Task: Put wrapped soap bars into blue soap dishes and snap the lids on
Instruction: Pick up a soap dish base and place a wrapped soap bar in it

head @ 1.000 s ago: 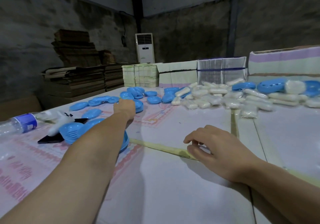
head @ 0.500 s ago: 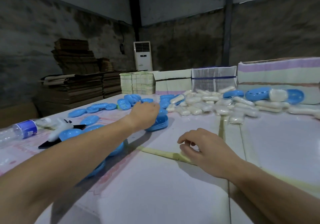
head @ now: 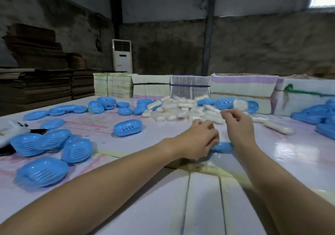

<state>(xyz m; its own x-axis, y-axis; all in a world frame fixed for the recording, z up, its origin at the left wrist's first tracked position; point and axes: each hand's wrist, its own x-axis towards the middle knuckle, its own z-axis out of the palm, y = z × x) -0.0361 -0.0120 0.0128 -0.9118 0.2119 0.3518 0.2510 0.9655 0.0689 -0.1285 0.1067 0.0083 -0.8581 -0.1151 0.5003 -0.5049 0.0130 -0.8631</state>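
I see bright blue oval plastic soap dishes (head: 127, 127) with dark slotted lines, milky white wrapped soap bars (head: 178, 111), a glossy white table (head: 199, 207) with faded pink print, white bundles with lilac stripes (head: 241, 86), and one tied with green cord (head: 306, 97).

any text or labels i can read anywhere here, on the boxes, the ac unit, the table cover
None can be read.
Air conditioner: a small mark on its front panel, too small to read.
Table cover: faint pink print, too blurred to read.
Bundled stacks at the back: coloured stripes only, no legible words.
Blue soap dishes: no visible lettering.
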